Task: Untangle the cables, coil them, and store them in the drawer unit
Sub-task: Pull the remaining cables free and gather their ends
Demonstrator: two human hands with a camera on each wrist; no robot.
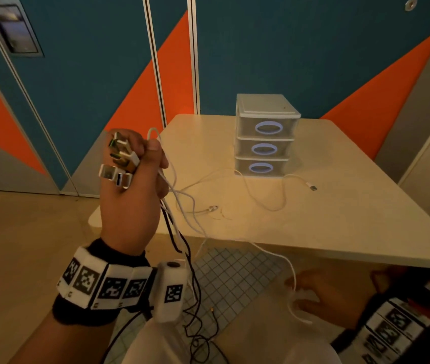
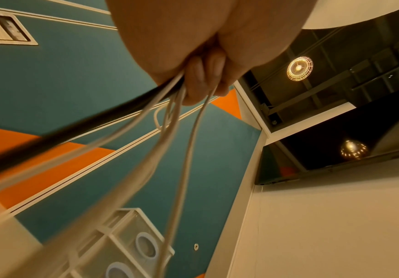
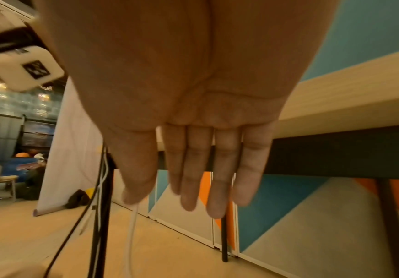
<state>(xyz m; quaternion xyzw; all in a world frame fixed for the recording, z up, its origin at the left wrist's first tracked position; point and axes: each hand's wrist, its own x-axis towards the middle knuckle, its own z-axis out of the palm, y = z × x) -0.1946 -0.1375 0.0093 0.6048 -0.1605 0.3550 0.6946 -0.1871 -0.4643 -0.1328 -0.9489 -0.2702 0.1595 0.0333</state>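
So this is looking like the untangling step, nowhere near coiling yet. The left hand [image 1: 132, 179] is making a tight fist around a bundle of cables [image 1: 174, 206], raised up at about 9 o'clock from the table's middle, with a cluster of USB plugs [image 1: 120, 160] sticking out the top of the fist. The left wrist view is showing the fingers [image 2: 203, 75] curling round several white leads and one black one, all fanning away from the grip.

The right hand [image 1: 324, 295] is hanging low, below the table's near edge at roughly 5 o'clock. Its fingers [image 3: 217, 169] are stretching out straight and slightly spread, gripping nothing; a white cable [image 3: 132, 235] is dangling right at the thumb tip, and I can't tell if it's actually touching.

Some white cable is lying loose on the table [image 1: 340, 219], with one plug end [image 1: 313, 187] at about 3 o'clock of the drawer unit [image 1: 266, 135] and another metal tip [image 1: 212, 208] nearer the front. The black leads are trailing off down toward the floor.

My guess for the next move: the free hand needs to catch one strand and draw it clear of the bunch, going gently so the loops aren't cinching tighter.

The table is a pale cream top, the drawer unit sitting at its 12 o'clock with all three drawers closed. Behind it is a teal and orange wall [image 1: 313, 48], and warm, dim lighting is colouring everything.
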